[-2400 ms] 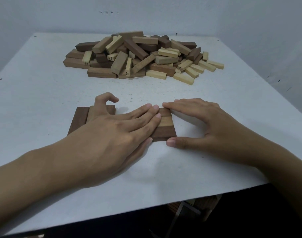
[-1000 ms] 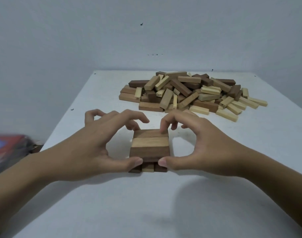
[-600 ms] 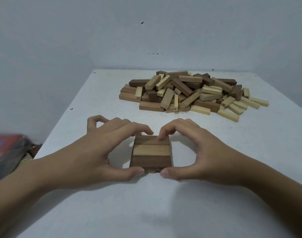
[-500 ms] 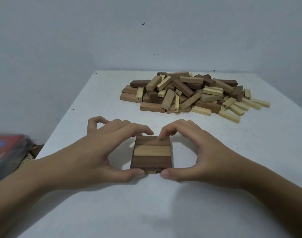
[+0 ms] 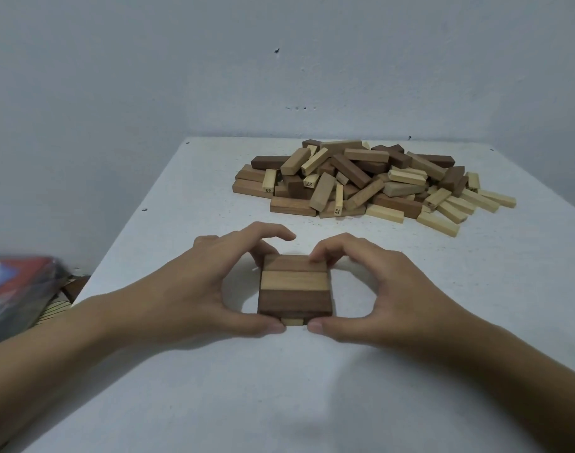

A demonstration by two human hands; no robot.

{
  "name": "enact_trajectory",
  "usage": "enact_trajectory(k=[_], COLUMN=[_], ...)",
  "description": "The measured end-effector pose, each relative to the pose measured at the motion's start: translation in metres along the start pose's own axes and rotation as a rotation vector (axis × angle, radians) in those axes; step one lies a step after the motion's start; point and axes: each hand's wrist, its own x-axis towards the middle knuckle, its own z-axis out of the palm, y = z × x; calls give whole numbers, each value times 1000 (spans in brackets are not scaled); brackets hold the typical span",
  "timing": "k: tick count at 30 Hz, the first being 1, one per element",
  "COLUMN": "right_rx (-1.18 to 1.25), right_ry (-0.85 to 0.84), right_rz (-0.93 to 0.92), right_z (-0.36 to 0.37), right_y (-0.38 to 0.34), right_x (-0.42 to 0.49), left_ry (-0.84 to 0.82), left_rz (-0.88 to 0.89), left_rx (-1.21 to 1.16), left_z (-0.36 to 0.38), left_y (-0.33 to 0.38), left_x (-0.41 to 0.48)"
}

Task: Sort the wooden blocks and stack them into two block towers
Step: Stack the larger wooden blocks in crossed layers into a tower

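My left hand (image 5: 194, 289) and my right hand (image 5: 387, 289) cup a small two-layer block stack (image 5: 295, 289) just below the middle of the frame; both hands are curled round it, thumbs pressed to its near bottom corners, fingertips bent over its far edge; my left forefinger arches a little above the far left corner, and whether it touches the wood I cannot tell. The top layer is three blocks laid side by side, dark, pale, dark from far to near; under it a pale block end (image 5: 292, 321) peeps out between my two thumbs, lying crosswise to the layer above.

The stack sits on a white table (image 5: 312, 387), matt and slightly speckled, with a few dark flecks near its left edge; my forearms lie over its near part, coming in from the lower corners. In the upper right of the table lies the loose pile of wooden blocks (image 5: 371, 181), well apart from my hands; dark brown, mid brown and pale pieces are heaped anyhow, the pale ones spilling towards the right, some with printed numbers on their ends.

Behind the table rises a plain pale grey wall (image 5: 214, 76), marked by a few small dark spots; at the left edge of the frame, below table height, is a blurred red and blue object (image 5: 15, 289) that I cannot make out.
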Motion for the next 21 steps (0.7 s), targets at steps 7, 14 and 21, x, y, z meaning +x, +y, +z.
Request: enact_trajectory(k=[7,14,21], right_rx=[44,52,59], right_ry=[1,-10,-10], right_rz=[58,54,63], right_z=[-10,-10,-10], right_y=[4,7,4], right_x=[8,7,6], left_ry=[18,92,98], left_rz=[-27,-7,9], left_rx=[-72,-136,-136], left_z=[3,12,14], left_y=[1,0,-1], left_x=[14,8,9])
